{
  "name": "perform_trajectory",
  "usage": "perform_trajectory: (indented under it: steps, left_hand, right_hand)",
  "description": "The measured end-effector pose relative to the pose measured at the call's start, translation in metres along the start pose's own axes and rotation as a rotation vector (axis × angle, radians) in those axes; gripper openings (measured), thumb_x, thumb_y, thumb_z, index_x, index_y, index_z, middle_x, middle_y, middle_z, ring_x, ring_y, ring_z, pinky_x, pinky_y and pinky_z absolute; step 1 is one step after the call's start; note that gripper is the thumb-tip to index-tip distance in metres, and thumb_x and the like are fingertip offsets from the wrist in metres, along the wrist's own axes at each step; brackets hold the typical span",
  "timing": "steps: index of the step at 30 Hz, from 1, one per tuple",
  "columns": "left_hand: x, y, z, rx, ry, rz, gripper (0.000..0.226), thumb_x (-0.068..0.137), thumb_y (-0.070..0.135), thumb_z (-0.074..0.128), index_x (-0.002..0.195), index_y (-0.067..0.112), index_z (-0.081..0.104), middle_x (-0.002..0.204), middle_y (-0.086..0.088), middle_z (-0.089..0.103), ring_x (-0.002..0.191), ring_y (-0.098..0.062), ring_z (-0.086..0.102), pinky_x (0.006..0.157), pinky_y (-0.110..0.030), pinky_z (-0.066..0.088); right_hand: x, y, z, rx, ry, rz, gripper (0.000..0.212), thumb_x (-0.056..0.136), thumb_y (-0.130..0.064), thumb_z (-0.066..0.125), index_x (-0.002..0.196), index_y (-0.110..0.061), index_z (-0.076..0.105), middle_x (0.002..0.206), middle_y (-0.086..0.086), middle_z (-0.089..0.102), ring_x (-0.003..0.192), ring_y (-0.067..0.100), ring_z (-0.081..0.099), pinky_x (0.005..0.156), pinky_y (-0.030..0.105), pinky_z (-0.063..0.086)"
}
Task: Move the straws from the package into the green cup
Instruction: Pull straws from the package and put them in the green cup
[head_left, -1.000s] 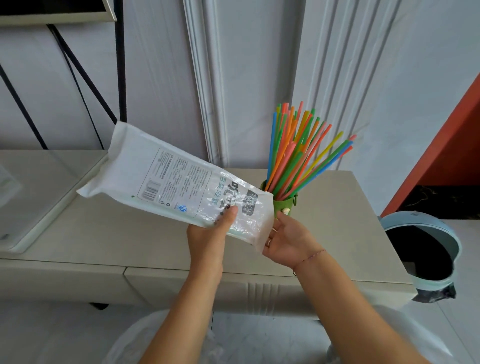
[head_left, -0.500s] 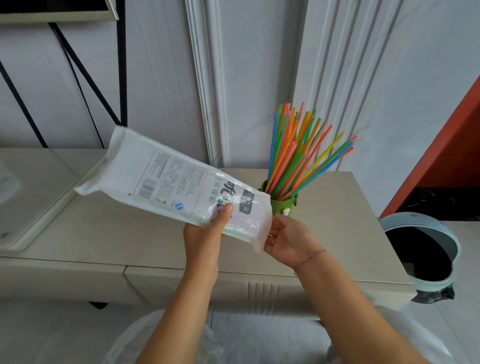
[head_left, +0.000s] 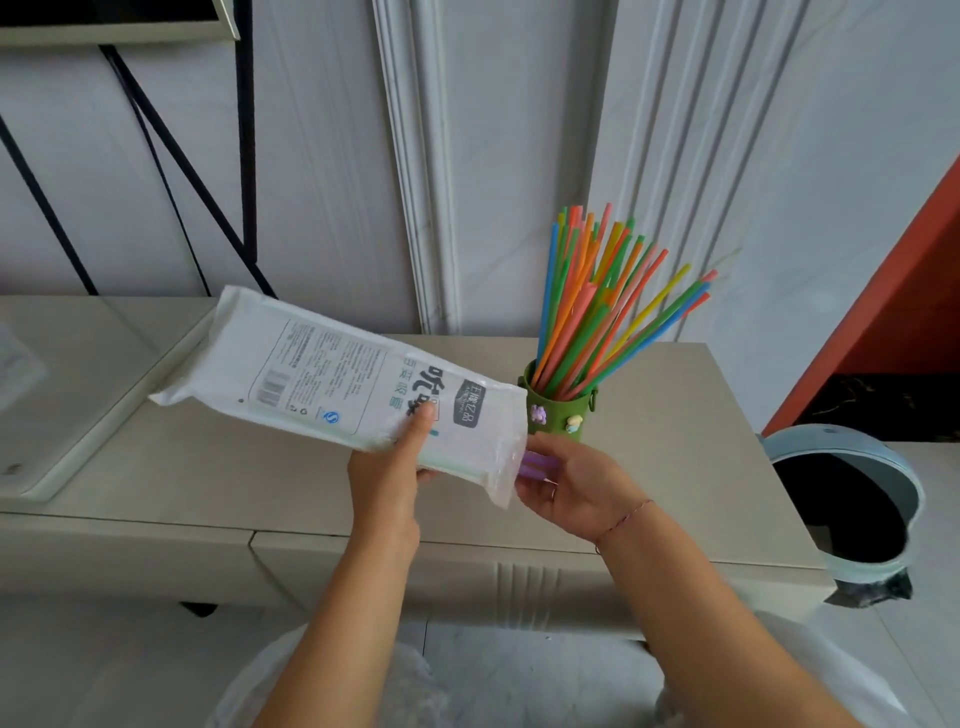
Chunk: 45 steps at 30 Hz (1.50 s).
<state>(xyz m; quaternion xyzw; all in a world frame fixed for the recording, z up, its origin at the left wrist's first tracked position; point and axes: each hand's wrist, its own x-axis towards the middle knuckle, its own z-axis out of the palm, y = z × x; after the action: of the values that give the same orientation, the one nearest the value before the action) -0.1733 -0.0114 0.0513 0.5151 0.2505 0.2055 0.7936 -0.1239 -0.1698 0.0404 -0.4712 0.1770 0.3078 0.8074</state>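
Observation:
A white plastic straw package (head_left: 332, 382) is held tilted over the beige cabinet top, its open end pointing right. My left hand (head_left: 387, 475) grips it from below, thumb on the printed side. My right hand (head_left: 569, 488) is at the open end, fingers closed on purple straws (head_left: 535, 465) that stick out of the package a short way. Just behind stands the green cup (head_left: 561, 415) with small charms on its side, filled with several coloured straws (head_left: 602, 306) fanning up and to the right.
The beige cabinet top (head_left: 675, 457) runs left to right, with a raised tray-like lid (head_left: 67, 395) at the left. A pale blue bin (head_left: 852, 499) with a black liner stands at the right. A white panelled wall is close behind the cup.
The package has tilted a little flatter and shifted slightly right. My right hand now has purple straw ends showing between its fingers at the package mouth.

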Motion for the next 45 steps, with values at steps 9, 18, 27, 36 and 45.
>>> perform_trajectory:
  steps: [9, 18, 27, 36, 45]
  left_hand:
    - [0.01, -0.008, -0.006, -0.202, 0.082, -0.211, 0.017, 0.081, 0.021, 0.073, 0.095, 0.024, 0.064, 0.095, 0.005, 0.07, 0.083, -0.012, 0.067, 0.069, -0.028, 0.053]
    - [0.009, -0.015, -0.002, -0.306, 0.064, -0.347, 0.023, 0.08, 0.022, 0.074, 0.101, 0.023, 0.063, 0.09, 0.004, 0.07, 0.076, -0.01, 0.067, 0.049, -0.019, 0.053]
    - [0.009, -0.013, 0.001, -0.363, 0.007, -0.344, 0.03, 0.08, 0.018, 0.074, 0.108, 0.021, 0.063, 0.089, 0.002, 0.073, 0.069, -0.01, 0.072, 0.053, -0.024, 0.056]
    - [0.013, -0.014, -0.01, -0.455, 0.092, -0.411, 0.013, 0.081, 0.016, 0.073, 0.092, 0.017, 0.064, 0.074, 0.003, 0.073, 0.073, -0.012, 0.069, 0.052, -0.022, 0.056]
    - [0.001, -0.023, 0.007, -0.452, 0.031, -0.45, 0.03, 0.079, 0.013, 0.074, 0.107, 0.016, 0.062, 0.072, 0.0, 0.074, 0.06, -0.012, 0.071, 0.05, -0.024, 0.056]
  right_hand:
    - [-0.011, -0.009, -0.008, -0.277, 0.074, -0.378, 0.008, 0.087, -0.009, 0.062, 0.086, -0.003, 0.068, 0.069, 0.005, 0.06, 0.056, 0.009, 0.049, 0.053, 0.017, 0.047]
    - [-0.013, -0.022, -0.01, -0.068, -0.061, -0.435, 0.018, 0.087, 0.005, 0.054, 0.088, -0.007, 0.067, 0.067, 0.003, 0.058, 0.058, 0.01, 0.049, 0.054, 0.017, 0.048]
    - [-0.014, -0.021, -0.008, -0.182, -0.037, -0.478, 0.011, 0.088, 0.003, 0.055, 0.082, 0.001, 0.063, 0.06, 0.005, 0.056, 0.053, 0.012, 0.05, 0.052, 0.018, 0.048]
    - [-0.018, -0.037, -0.021, 0.004, -0.007, -0.488, 0.013, 0.09, -0.003, 0.053, 0.083, -0.004, 0.065, 0.057, 0.001, 0.056, 0.046, 0.007, 0.049, 0.047, 0.017, 0.046]
    - [-0.013, -0.012, 0.001, -0.055, -0.11, -0.495, 0.016, 0.091, -0.002, 0.051, 0.095, 0.001, 0.067, 0.066, 0.004, 0.063, 0.053, 0.009, 0.051, 0.053, 0.02, 0.049]
